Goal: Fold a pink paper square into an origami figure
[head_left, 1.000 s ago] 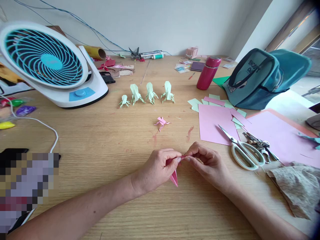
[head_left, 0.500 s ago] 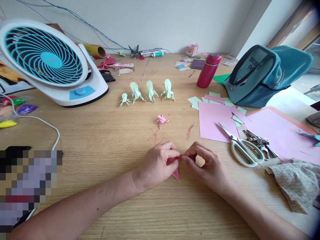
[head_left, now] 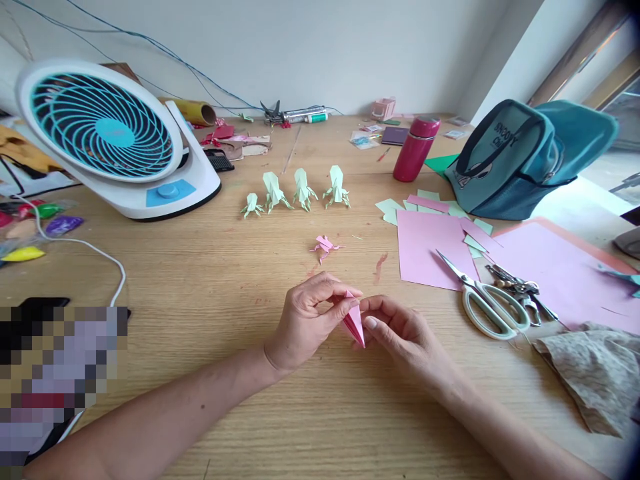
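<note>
Between the thumb and fingers of my left hand is a narrow pink folded paper, its pointed end toward me. Part of the paper is covered by those fingers. My right hand is close against the paper's right side, thumb and index finger apart, other fingertips partly hidden behind it. Beyond my hands sits a small pink origami figure with thin legs. Farther back, several pale green origami figures stand in a row.
On the right lie white-handled scissors, a bunch of keys, pink paper sheets and a patterned cloth. Behind are a red flask and a teal bag. A fan and its white cable occupy the left.
My right thumb and index finger have parted from their pinch on the paper. My left hand has turned the paper, so more of its folded side shows.
</note>
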Demonstrator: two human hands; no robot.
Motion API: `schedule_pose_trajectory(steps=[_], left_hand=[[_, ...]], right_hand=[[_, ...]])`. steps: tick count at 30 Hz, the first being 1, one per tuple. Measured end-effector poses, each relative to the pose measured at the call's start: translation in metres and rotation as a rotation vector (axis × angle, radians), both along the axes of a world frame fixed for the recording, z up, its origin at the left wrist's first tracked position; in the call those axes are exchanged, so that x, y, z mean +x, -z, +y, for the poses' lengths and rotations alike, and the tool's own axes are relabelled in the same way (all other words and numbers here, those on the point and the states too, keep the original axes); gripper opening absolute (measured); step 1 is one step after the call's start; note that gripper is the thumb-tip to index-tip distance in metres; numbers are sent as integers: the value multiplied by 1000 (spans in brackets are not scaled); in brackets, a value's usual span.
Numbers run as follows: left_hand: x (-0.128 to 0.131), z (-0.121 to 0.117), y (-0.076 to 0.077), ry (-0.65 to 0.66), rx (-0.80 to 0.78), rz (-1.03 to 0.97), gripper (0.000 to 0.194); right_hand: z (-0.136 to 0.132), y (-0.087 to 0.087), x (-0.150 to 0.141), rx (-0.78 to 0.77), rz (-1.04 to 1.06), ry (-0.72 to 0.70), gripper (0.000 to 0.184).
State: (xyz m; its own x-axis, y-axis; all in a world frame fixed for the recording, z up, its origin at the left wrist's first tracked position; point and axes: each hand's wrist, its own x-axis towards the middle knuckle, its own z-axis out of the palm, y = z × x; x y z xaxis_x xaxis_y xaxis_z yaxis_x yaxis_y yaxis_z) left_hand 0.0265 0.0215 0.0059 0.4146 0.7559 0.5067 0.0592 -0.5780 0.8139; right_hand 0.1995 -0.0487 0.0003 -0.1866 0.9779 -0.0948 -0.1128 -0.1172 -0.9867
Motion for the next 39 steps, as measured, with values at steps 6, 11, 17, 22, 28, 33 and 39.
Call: schedule_pose_trajectory(steps=[6, 11, 17, 22, 28, 33, 39], left_hand=[[1, -2, 0, 5, 150, 53, 13], [1, -2, -1, 9, 206, 87, 9], [-3, -2, 1, 62, 308, 141, 12], [-3, -2, -1, 72, 317, 162, 15], [-5, -1, -8, 146, 294, 214, 24], [-5, -1, -13, 164, 294, 250, 20], [-4, -1, -18, 261, 336, 291, 24]], right_hand=[[4, 8, -1, -145, 202, 50, 33], [5, 21, -1, -109, 239, 101, 33], [4, 23, -3, -74, 207, 118, 32], [3, 14, -1, -89, 156, 137, 35], [3, 3, 1, -146, 193, 149, 32], [3, 3, 2, -172, 244, 138, 31], [4, 7, 3, -101, 127, 157, 37]])
